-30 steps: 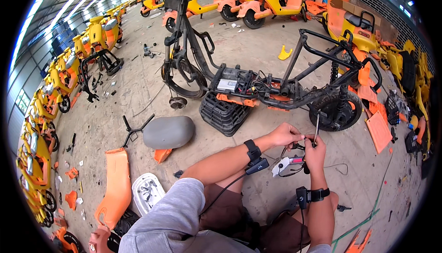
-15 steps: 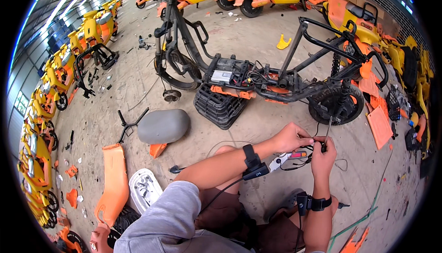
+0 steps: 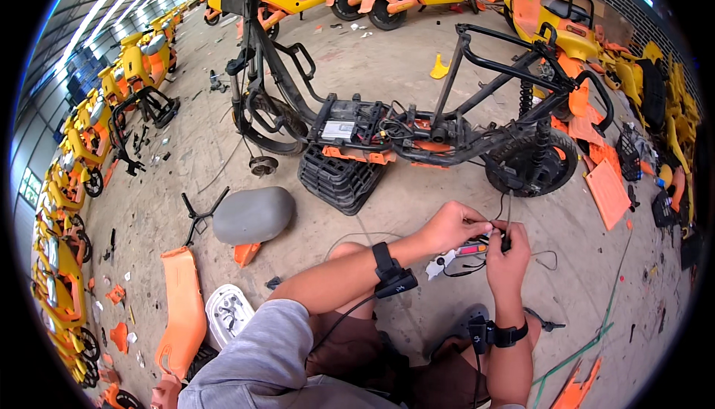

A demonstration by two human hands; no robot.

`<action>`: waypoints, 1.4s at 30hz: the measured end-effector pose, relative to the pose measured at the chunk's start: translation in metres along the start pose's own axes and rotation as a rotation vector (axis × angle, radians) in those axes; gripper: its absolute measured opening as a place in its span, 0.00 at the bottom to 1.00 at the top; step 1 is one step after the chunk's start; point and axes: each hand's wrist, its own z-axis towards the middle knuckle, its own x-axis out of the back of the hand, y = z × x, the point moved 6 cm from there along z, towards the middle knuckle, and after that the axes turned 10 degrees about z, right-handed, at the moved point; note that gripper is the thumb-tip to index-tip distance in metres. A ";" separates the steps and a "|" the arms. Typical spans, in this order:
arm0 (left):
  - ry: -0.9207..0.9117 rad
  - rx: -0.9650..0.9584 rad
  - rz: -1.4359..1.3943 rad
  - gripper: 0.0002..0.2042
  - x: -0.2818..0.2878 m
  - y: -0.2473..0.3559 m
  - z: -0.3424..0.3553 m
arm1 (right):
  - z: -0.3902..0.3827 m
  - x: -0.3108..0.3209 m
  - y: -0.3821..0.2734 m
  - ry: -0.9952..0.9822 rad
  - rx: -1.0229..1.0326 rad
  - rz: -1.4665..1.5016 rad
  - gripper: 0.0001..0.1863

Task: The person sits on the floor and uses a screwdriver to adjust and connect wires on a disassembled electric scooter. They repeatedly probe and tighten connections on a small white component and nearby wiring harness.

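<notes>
My left hand (image 3: pixel 456 228) is closed in a pinch on the end of a thin black cable (image 3: pixel 468 267), right against the fingers of my right hand. Also closed, my right hand (image 3: pixel 509 254) grips what looks like a screwdriver (image 3: pixel 509 209), its thin metal shaft pointing up past the fingers. The fingers partly hide the cable end and the dark handle. Just below both hands lie a red-and-yellow light strip (image 3: pixel 472 249) and a white flat piece (image 3: pixel 440 264), with the cable running beside them.
A stripped black scooter frame (image 3: pixel 439 148) stands ahead, its rear wheel (image 3: pixel 532 162) near my hands. A black basket (image 3: pixel 341 178) sits under it. To the left are a grey seat (image 3: pixel 254 215), an orange panel (image 3: pixel 182 308) and a white tray (image 3: pixel 229 312) with small parts. Yellow scooters line the hall.
The whole view has shifted slightly, so the scene sits further left. My hands stay together at the cable, with only slight finger movement.
</notes>
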 end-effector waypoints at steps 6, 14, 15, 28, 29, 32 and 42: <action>-0.062 -0.080 0.185 0.13 0.004 -0.011 0.007 | -0.006 -0.003 0.013 -0.062 -0.025 0.006 0.05; -0.045 -0.036 0.191 0.13 0.011 -0.014 0.004 | -0.003 -0.012 0.017 -0.021 -0.017 0.000 0.08; -0.042 -0.030 0.212 0.13 0.009 -0.013 0.004 | -0.005 -0.011 0.018 -0.021 -0.031 -0.005 0.08; -0.043 -0.105 0.383 0.10 0.007 -0.011 -0.003 | -0.010 -0.015 0.026 -0.054 -0.008 -0.057 0.06; -0.033 -0.155 0.400 0.10 0.007 -0.010 -0.001 | -0.009 -0.015 0.026 -0.053 0.001 -0.064 0.06; -0.026 -0.195 0.446 0.10 0.009 -0.010 0.001 | -0.008 -0.019 0.028 -0.061 0.010 -0.069 0.06; -0.112 0.035 0.330 0.10 0.007 -0.014 -0.001 | -0.005 -0.012 0.022 -0.052 0.001 -0.019 0.06</action>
